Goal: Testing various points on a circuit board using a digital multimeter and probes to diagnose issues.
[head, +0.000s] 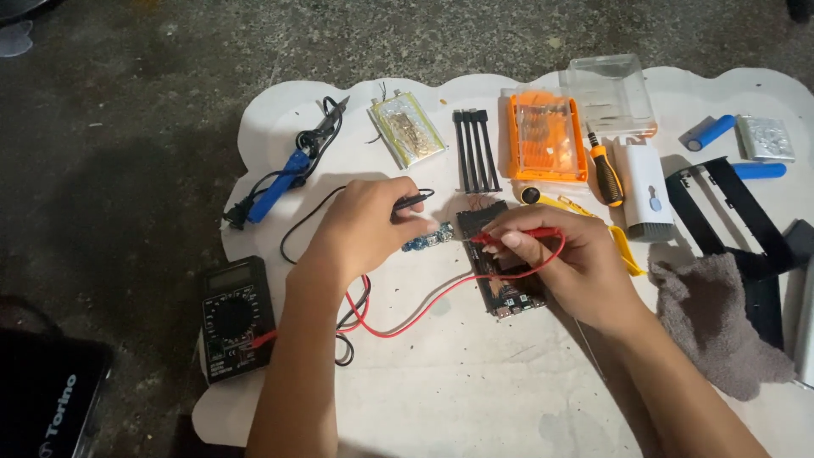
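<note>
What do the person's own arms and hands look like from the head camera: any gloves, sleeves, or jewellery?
Both are bare: no gloves, sleeves, watch or rings show on the left hand or the right hand. Forearms are uncovered up to the picture's edge. Fingernails look short and unpainted.

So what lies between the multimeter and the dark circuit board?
In the head view, the left hand's forearm and the looping red lead and black lead cross the white mat between multimeter and circuit board.

White mat on concrete floor, multimeter, grey cloth

Bare forearms, no sleeves, short fingernails
</note>
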